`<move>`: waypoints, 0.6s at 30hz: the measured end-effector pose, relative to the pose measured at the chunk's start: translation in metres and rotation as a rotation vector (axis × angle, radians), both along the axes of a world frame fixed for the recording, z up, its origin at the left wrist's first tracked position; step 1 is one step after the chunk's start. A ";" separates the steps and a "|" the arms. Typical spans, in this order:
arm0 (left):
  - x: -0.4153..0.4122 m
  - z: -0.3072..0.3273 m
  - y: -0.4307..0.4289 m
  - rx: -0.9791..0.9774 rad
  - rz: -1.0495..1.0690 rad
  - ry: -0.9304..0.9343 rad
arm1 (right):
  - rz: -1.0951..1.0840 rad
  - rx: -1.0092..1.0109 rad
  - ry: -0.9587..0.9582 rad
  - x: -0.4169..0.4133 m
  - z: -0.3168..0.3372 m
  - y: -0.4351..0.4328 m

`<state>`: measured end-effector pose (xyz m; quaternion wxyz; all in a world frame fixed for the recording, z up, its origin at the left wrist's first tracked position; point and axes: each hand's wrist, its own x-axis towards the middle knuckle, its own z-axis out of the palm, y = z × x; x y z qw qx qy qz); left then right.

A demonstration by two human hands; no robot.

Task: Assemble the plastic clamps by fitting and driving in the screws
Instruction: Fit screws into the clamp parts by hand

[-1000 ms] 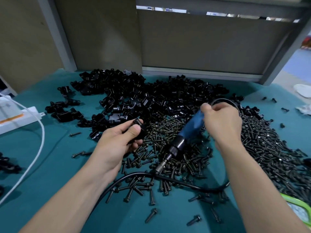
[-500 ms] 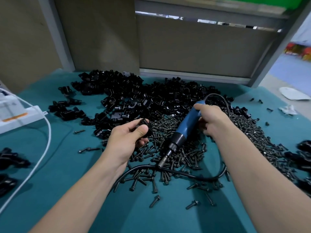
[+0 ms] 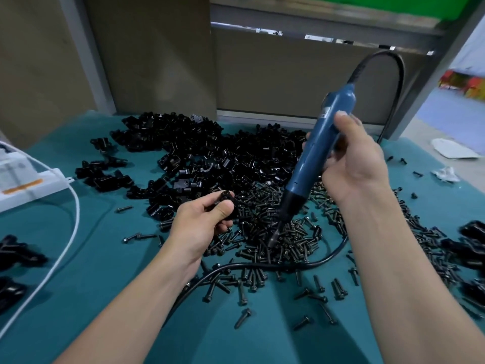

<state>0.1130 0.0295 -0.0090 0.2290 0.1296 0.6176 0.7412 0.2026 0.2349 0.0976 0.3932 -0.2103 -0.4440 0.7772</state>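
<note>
A black plastic clamp is sitting in the left hand, pinched between the thumb and curled fingers just above the near edge of the clamp pile. The fingers are covering most of it, so its screw hole cannot be made out.

Just to its right, a wide heap of dark screws is spreading over the teal table cover, with strays lying scattered toward the near edge. The screwdriver's black cord is snaking across the near side of that heap, lying on top of some screws. More clamps are lying at the far left and far right. A white cable is curving past a white box on the left.

The right hand is gripping the blue electric screwdriver around the upper part of its body, fingers wrapped tight. The tool is leaning steeply, its bit tip pointing down into the screw heap; whether it is touching a screw cannot be told.

Compared with half a second ago, the screwdriver is standing far more upright and higher, and its cord is now arching well above the hand against the back panel. The left hand is holding the clamp in about the same spot.
</note>
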 end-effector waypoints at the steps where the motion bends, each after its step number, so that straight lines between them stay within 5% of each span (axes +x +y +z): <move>1: 0.000 0.000 0.001 0.000 0.000 0.002 | 0.044 -0.003 0.035 0.000 -0.001 -0.003; 10: 0.002 -0.003 0.005 0.009 -0.015 0.015 | 0.297 -0.041 -0.115 -0.006 -0.030 -0.003; 18: -0.001 -0.007 0.005 -0.012 -0.011 0.030 | 0.265 -0.224 -0.042 -0.006 -0.034 0.005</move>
